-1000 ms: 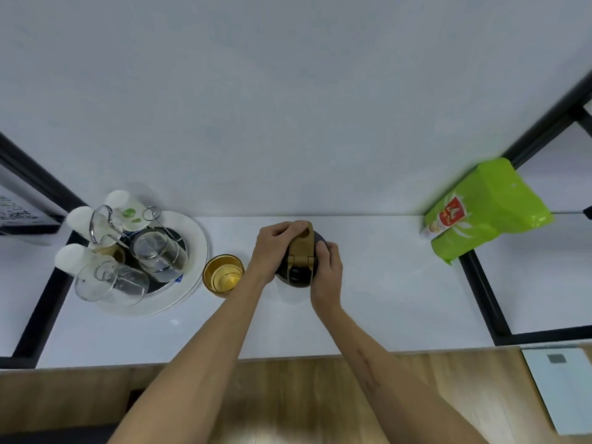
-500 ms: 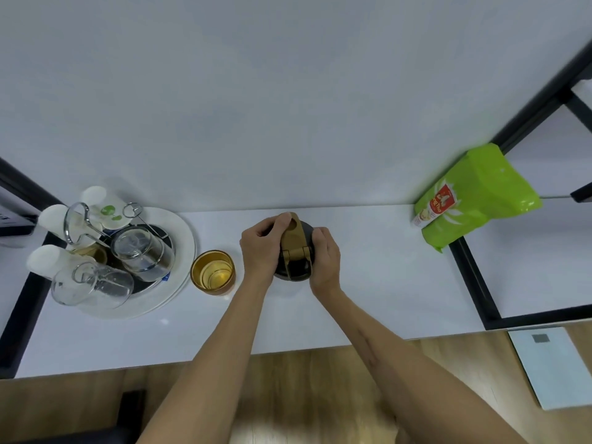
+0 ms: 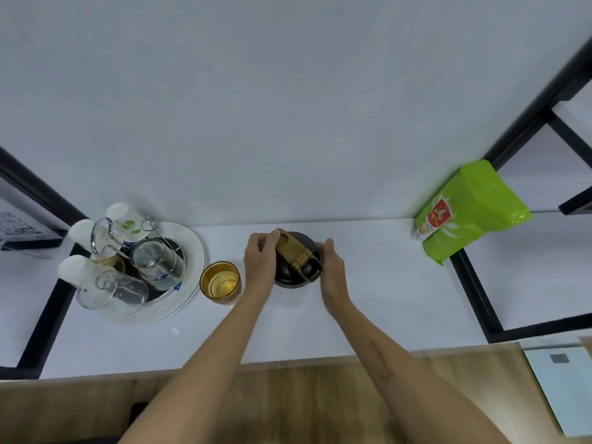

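Observation:
A dark bottle with a black lid (image 3: pixel 293 277) and a tan flip cap and clasp (image 3: pixel 292 251) stands on the white counter (image 3: pixel 384 299), seen from above. My left hand (image 3: pixel 260 264) grips the lid's left side, its fingers curled onto the tan cap. On the lid's right edge rests my right hand (image 3: pixel 333 267), fingertips touching it. A gold glass of pale yellow liquid (image 3: pixel 220 282) stands just left of my left hand.
A white round tray (image 3: pixel 192 277) at the left carries upturned clear glasses, white cups and a metal rack. A green pouch (image 3: pixel 464 213) leans at the back right by a black frame (image 3: pixel 474 296). A pale scale (image 3: pixel 563 386) lies on the wooden floor.
The tan cap has turned clockwise, its clasp now pointing lower right. My right hand has shifted out to the lid's right edge, and my left hand moved with the cap.

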